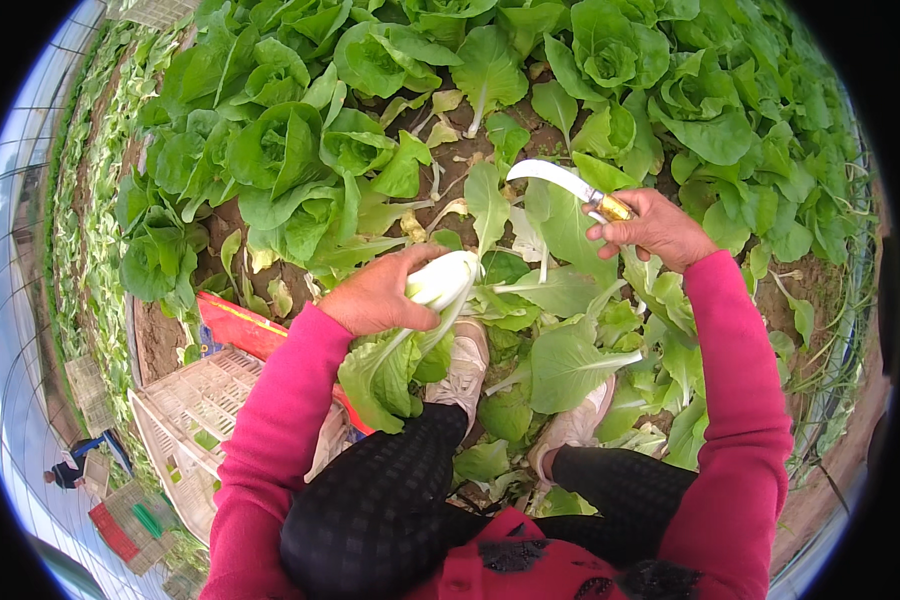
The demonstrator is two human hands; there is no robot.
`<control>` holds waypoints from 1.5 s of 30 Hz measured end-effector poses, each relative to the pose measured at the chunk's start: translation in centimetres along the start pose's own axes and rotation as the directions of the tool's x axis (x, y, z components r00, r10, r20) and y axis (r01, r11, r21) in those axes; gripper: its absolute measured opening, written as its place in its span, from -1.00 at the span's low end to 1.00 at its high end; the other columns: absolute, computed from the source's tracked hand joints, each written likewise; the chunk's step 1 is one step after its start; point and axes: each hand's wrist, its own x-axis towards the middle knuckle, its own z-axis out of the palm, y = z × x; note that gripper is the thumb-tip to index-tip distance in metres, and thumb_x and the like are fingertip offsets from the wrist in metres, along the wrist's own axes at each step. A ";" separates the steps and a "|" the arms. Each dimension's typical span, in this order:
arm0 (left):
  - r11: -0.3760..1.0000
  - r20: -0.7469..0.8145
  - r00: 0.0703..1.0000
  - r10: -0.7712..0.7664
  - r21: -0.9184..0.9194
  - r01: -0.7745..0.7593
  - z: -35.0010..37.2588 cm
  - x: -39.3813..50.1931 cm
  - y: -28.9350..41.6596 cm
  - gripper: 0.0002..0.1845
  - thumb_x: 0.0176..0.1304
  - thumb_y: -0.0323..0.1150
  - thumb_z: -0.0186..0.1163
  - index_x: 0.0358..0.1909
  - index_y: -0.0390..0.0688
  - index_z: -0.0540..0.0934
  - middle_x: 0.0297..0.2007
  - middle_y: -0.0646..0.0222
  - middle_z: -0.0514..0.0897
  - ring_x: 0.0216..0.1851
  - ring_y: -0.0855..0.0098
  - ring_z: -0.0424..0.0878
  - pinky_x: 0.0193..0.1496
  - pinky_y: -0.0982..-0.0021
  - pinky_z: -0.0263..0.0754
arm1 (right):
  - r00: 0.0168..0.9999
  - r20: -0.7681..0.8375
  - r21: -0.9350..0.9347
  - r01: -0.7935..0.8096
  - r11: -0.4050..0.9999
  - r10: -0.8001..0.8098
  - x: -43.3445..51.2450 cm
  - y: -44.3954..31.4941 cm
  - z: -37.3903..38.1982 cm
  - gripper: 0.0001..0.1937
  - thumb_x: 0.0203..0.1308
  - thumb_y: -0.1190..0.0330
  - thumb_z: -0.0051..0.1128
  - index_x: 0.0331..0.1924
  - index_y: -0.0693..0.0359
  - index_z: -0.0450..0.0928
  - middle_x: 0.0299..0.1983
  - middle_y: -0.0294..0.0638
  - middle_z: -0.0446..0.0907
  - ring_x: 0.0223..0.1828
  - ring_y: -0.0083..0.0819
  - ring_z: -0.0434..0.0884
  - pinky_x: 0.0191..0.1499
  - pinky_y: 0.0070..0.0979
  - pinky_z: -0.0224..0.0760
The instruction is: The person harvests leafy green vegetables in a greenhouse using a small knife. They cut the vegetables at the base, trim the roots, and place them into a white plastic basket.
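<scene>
My left hand (381, 291) is closed around a head of leafy cabbage (444, 280), its white cut base pointing up and right and its green leaves hanging down over my shoe. In my right hand (656, 229) is a curved harvesting knife (551, 173), gripped by its yellowish handle, the blade pointing left above the plants. Blade and cabbage head are apart. Loose leaves (570, 360) lie on the soil below both hands and around my shoes. Standing leafy cabbages (274, 150) grow in front of me.
A white plastic crate (187, 405) stands at the left beside my arm, with a red box (244, 326) against it. More crates (124, 525) and a person (66, 474) are farther off at the lower left. Dense plants (750, 135) fill the upper right.
</scene>
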 end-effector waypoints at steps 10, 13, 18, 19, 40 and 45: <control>0.998 -0.509 0.861 -0.015 -0.061 -0.018 -10.1 6.8 -5.0 0.18 -0.17 -0.33 0.43 0.48 -0.31 -0.06 0.18 -0.03 0.45 0.14 0.24 0.47 0.25 0.43 0.30 | 0.935 -0.332 0.162 0.186 0.969 -0.125 11.2 -0.3 8.7 -0.62 0.36 0.08 0.06 -0.18 0.32 0.49 -0.52 -0.27 0.54 -0.58 -0.53 0.51 -0.48 -0.50 0.44; 0.989 -0.524 0.846 -0.102 -0.141 0.031 -11.2 5.7 -8.5 0.10 -0.15 -0.35 0.43 0.46 -0.33 0.04 0.18 0.06 0.47 0.13 0.28 0.48 0.24 0.42 0.31 | 0.945 -0.321 0.240 0.145 0.960 -0.063 15.0 1.0 12.9 -0.62 0.40 0.09 -0.03 -0.11 0.32 0.47 -0.51 -0.24 0.57 -0.58 -0.48 0.56 -0.47 -0.47 0.45; 0.954 -0.523 0.837 -0.160 -0.301 -0.006 -10.5 3.8 -10.5 -0.06 -0.13 -0.42 0.40 0.38 -0.33 0.23 0.13 0.25 0.52 0.08 0.39 0.51 0.21 0.43 0.34 | 0.912 -0.399 0.132 0.156 0.979 -0.092 21.1 4.4 17.6 -0.65 0.36 0.15 -0.02 -0.04 0.30 0.49 -0.31 0.04 0.64 -0.26 0.00 0.63 -0.17 -0.16 0.45; 0.945 -0.524 0.837 -0.157 -0.326 -0.027 -10.4 3.6 -10.4 -0.08 -0.12 -0.42 0.40 0.37 -0.33 0.25 0.12 0.26 0.53 0.07 0.40 0.51 0.21 0.43 0.35 | 0.918 -0.392 0.149 0.128 0.981 -0.060 21.8 4.9 18.2 -0.65 0.35 0.16 -0.01 -0.03 0.30 0.49 -0.28 0.06 0.64 -0.21 0.05 0.61 -0.13 -0.13 0.44; 0.927 -0.537 0.832 -0.141 -0.366 -0.080 -8.3 2.8 -9.6 -0.12 -0.14 -0.38 0.43 0.30 -0.37 0.31 0.06 0.28 0.55 0.02 0.44 0.52 0.16 0.43 0.38 | 0.886 -0.434 0.018 0.189 0.982 -0.163 22.3 5.2 20.5 -0.63 0.29 0.20 0.08 0.06 0.25 0.51 -0.24 0.11 0.64 -0.15 0.08 0.61 -0.09 -0.13 0.45; 0.959 -0.571 0.813 -0.116 -0.276 -0.058 -7.9 2.2 -7.8 -0.11 -0.17 -0.39 0.39 0.32 -0.35 0.32 0.06 0.29 0.55 0.03 0.45 0.52 0.17 0.43 0.38 | 0.944 -0.293 -0.111 0.126 0.986 -0.154 18.6 6.3 18.7 -0.66 0.25 0.19 0.11 0.00 0.23 0.53 -0.30 0.05 0.64 -0.21 0.03 0.62 -0.13 -0.18 0.45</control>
